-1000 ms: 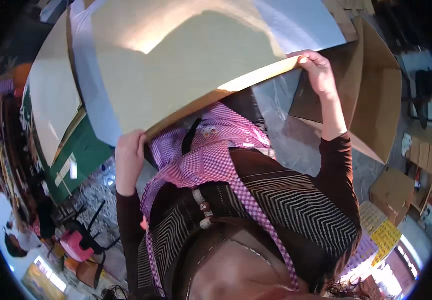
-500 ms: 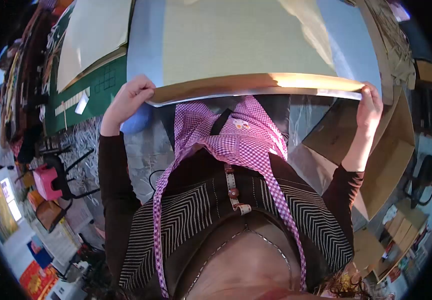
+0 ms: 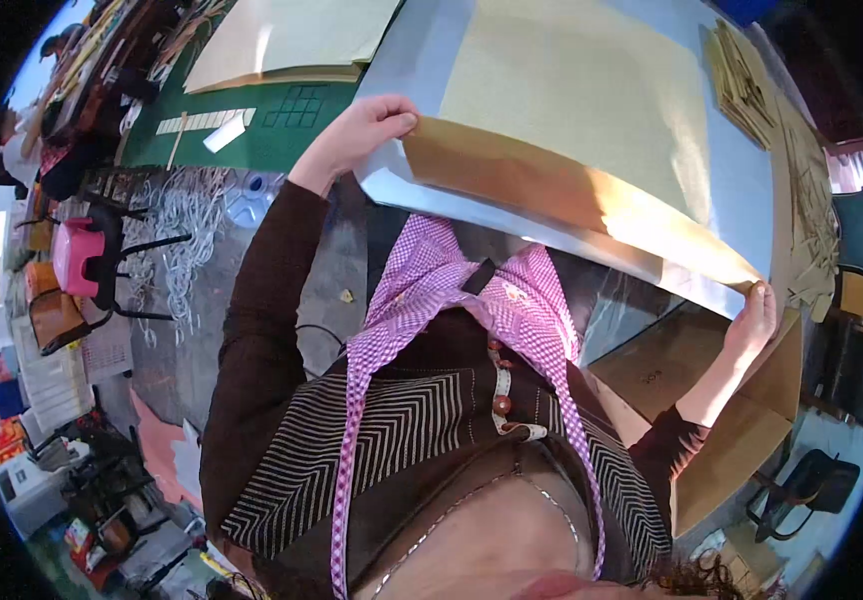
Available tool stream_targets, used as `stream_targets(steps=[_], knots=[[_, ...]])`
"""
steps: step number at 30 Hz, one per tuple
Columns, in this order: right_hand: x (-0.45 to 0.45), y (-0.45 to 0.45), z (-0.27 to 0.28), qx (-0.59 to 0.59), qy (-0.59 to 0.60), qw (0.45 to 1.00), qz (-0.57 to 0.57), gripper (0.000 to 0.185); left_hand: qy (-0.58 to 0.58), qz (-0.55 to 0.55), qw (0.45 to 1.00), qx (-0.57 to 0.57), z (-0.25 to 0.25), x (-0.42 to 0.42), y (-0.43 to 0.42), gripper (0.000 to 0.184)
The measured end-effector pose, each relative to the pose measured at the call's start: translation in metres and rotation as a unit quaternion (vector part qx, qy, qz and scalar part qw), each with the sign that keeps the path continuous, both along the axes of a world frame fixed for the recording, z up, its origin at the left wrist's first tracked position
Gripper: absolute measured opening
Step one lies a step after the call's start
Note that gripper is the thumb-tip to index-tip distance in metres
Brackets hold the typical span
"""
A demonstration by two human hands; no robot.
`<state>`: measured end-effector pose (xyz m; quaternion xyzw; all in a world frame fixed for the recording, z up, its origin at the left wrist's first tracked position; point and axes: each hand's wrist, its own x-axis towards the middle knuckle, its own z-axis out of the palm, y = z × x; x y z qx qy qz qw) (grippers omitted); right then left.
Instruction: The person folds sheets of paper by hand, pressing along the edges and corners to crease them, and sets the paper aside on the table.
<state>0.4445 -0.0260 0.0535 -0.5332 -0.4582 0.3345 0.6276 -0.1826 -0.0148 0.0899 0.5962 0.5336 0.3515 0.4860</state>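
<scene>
A large pale yellowish sheet point(image 3: 582, 90) lies on a light blue-white surface point(image 3: 412, 60). Its near edge is lifted and folded into a brown strip point(image 3: 552, 190). At the strip's left end my left hand point(image 3: 367, 130) pinches the corner between thumb and fingers. My right hand point(image 3: 752, 320) grips the other end, at the lower right of the surface. Between the hands the strip slants down to the right, above the pink checked apron point(image 3: 442, 280).
Left of the surface, a green mat point(image 3: 292, 125) bears pale sheets point(image 3: 292, 40). An open cardboard box point(image 3: 732, 440) stands below my right hand. A pink stool point(image 3: 80, 255), a black-framed chair and tangled white strips point(image 3: 182, 240) are on the left. Folded paper bundles point(image 3: 742, 85) lie at upper right.
The view has turned, so the sheet and surface appear farther right. The folded edge now slants down to the right, and more of its brown side shows. Both hands still hold its ends.
</scene>
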Motion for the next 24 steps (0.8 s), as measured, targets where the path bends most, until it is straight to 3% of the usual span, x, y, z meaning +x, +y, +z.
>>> stream_targets(steps=[6, 8, 17, 24], knots=[[0.002, -0.024, 0.022, 0.007, -0.010, 1.000, 0.006, 0.015, -0.020, 0.029, 0.995, 0.088, 0.017, 0.008, -0.026, 0.016], [0.008, -0.038, 0.022, 0.013, -0.038, 0.999, 0.015, 0.014, -0.065, 0.043, 0.996, 0.032, 0.021, 0.004, -0.045, 0.013], [-0.013, -0.091, 0.055, 0.048, -0.087, 0.991, 0.094, 0.035, -0.150, 0.018, 0.988, 0.027, 0.021, -0.010, -0.101, 0.010], [-0.027, -0.097, 0.068, 0.067, -0.084, 0.988, 0.111, 0.033, -0.172, 0.013, 0.984, 0.034, 0.034, -0.019, -0.113, 0.012]])
